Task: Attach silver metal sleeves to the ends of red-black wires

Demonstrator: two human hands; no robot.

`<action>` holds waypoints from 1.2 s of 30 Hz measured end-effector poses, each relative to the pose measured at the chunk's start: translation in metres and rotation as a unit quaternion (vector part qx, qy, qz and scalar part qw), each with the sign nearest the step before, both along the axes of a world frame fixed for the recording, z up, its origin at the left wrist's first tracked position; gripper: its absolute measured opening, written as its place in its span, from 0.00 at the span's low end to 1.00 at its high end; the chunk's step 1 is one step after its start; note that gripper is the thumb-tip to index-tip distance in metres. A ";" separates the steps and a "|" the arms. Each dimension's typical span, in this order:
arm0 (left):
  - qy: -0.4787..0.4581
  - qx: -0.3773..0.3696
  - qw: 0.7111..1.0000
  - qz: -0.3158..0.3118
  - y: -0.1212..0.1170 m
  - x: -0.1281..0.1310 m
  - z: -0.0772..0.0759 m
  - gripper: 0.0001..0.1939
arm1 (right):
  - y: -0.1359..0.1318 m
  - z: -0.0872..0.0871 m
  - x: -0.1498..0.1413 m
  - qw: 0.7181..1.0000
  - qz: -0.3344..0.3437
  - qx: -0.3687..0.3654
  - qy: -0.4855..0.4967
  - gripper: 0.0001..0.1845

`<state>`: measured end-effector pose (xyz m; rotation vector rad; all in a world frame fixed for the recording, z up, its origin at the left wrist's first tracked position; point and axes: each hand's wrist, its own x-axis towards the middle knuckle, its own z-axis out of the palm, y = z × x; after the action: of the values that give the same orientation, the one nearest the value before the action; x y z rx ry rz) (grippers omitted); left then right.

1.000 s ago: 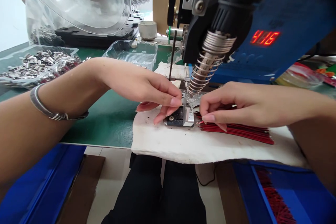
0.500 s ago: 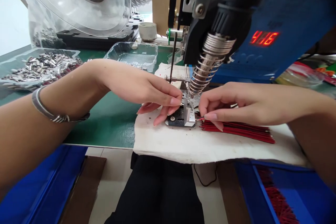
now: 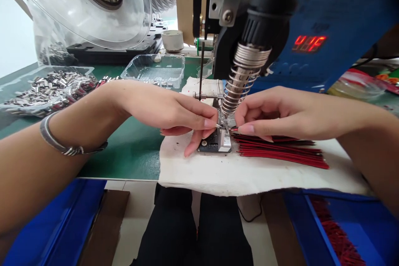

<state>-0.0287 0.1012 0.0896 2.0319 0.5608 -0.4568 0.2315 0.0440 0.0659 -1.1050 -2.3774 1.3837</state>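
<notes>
My left hand (image 3: 174, 110) pinches a small metal terminal (image 3: 219, 125) at the jig. Its little finger rests on the white cloth (image 3: 249, 172). My right hand (image 3: 274, 112) pinches a red wire (image 3: 234, 129) and holds its tip toward the terminal. Both fingertips meet over a small metal jig (image 3: 218, 141), right under the coil-guarded nozzle of a soldering head (image 3: 241, 79). A bundle of red wires (image 3: 280, 149) lies on the cloth under my right hand.
A pile of metal terminals (image 3: 50, 87) lies at the left on the green mat (image 3: 131, 149). Behind stand a clear plastic tray (image 3: 156, 68) and a big clear reel (image 3: 93, 0). A blue machine shows red digits (image 3: 308, 43). A blue bin with red wires (image 3: 330, 232) sits low right.
My right hand lifted a red wire from the bundle and brought its tip up to the jig. My left hand stayed at the jig with its fingers pinched.
</notes>
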 end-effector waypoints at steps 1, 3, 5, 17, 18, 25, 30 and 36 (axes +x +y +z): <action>0.001 0.006 1.000 0.006 -0.001 0.001 0.000 0.17 | 0.000 -0.001 0.000 1.000 -0.005 0.005 0.003 0.16; 0.000 0.001 1.000 0.012 -0.001 0.002 0.000 0.17 | 0.000 -0.002 0.000 1.000 -0.009 0.011 0.007 0.14; -0.007 -0.020 1.000 0.012 0.001 0.002 -0.002 0.16 | 0.001 -0.003 0.000 1.000 -0.011 0.011 0.010 0.13; -0.014 -0.006 1.000 0.006 0.004 0.003 -0.006 0.21 | 0.002 -0.007 -0.001 0.999 -0.009 0.030 0.017 0.14; -0.014 -0.003 1.000 0.006 0.004 0.003 -0.006 0.21 | 0.003 -0.007 -0.001 0.999 -0.010 0.034 0.016 0.14; -0.010 0.001 1.000 0.005 0.001 0.001 0.000 0.16 | 0.003 -0.007 -0.003 0.999 -0.015 0.047 0.009 0.15; -0.014 0.035 0.999 0.016 0.000 0.000 0.001 0.15 | 0.002 -0.008 -0.003 0.998 -0.017 0.067 0.010 0.16; -0.009 0.046 0.999 0.017 0.002 -0.002 0.000 0.16 | 0.001 -0.007 -0.004 0.997 -0.019 0.069 0.012 0.14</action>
<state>-0.0303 0.1032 0.0900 2.1092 0.6141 -0.3975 0.2279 0.0447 0.0589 -1.0848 -2.3806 1.1950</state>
